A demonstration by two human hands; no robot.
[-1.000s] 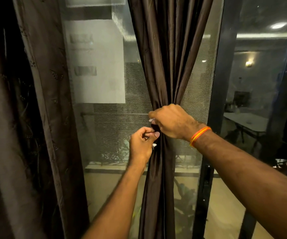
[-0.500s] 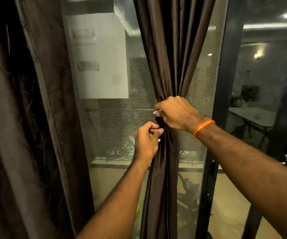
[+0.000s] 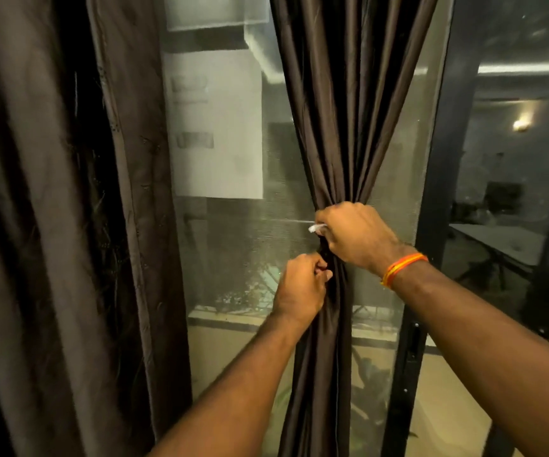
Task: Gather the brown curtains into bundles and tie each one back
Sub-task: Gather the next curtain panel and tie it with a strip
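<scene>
cinching works best if the right hand (image 3: 357,237) pinching the white tie (image 3: 316,227) and the left hand (image 3: 301,286) pinching at the brown curtain (image 3: 349,127) pull evenly apart

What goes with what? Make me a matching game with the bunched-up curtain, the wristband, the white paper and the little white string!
Things:
1 gathered brown curtain
2 wristband
3 white paper
4 white tie end

Matches:
A orange
B on the window glass
C poking out of the right hand
D gripped by the left hand and the right hand

Pairs: 1-D, 2-A, 3-B, 4-C
</scene>
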